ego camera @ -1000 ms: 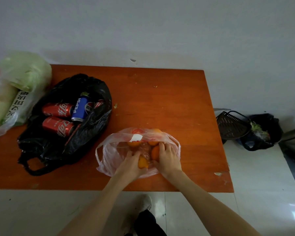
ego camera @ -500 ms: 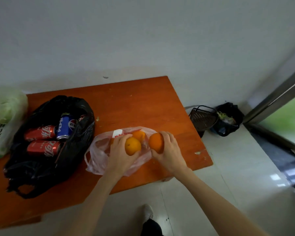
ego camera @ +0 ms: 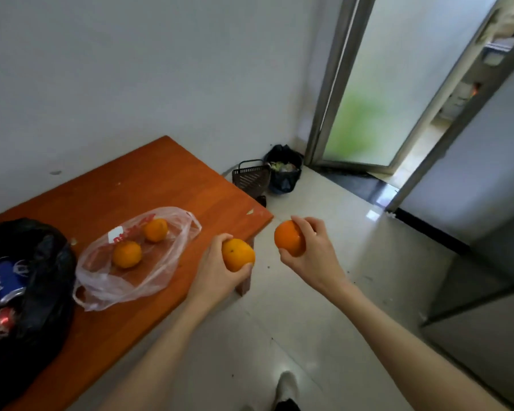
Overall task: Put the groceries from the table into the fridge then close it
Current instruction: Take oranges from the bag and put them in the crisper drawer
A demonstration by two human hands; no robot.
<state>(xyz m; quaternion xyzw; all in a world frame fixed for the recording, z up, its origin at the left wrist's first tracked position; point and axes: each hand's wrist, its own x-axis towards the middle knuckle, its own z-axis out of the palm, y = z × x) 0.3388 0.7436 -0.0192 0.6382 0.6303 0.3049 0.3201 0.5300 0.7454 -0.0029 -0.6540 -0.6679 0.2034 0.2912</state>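
We see an orange wooden desk (ego camera: 137, 185) against a white wall, on a pale tiled floor (ego camera: 324, 292). On it lie a black bag (ego camera: 42, 292) with cans and a clear bag (ego camera: 161, 271) holding two oranges. Our left hand (ego camera: 217, 274) grips one orange (ego camera: 238, 255) over the desk corner; our right hand (ego camera: 312, 253) grips another orange (ego camera: 288, 237) above the floor. Round, they show no long axis. The fridge (ego camera: 487, 203) stands at right.

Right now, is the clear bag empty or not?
Not empty. Two oranges lie inside the clear bag on the table.
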